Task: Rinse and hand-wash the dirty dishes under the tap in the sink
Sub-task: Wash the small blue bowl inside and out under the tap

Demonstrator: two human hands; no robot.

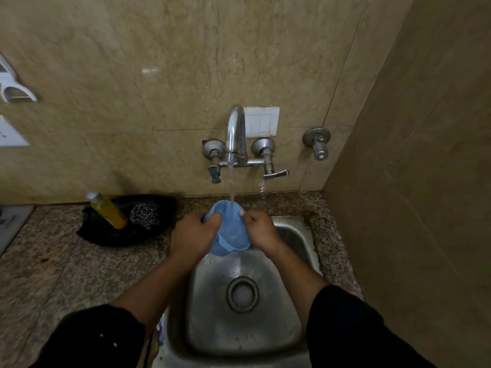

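A blue plastic cup [231,231] is held over the steel sink [212,301], its mouth tilted up toward the wall. Water runs from the chrome tap [235,131] straight into the cup. My left hand [194,237] grips the cup's left side with the thumb over the rim. My right hand [259,231] holds the right side, fingertips at the rim. Part of the cup is hidden behind both hands.
A black tray [106,235] on the granite counter [53,274] left of the sink holds a yellow soap bottle [110,211] and a steel scrubber [144,215]. A side wall [411,181] stands close on the right. A separate valve [317,142] sticks out right of the tap.
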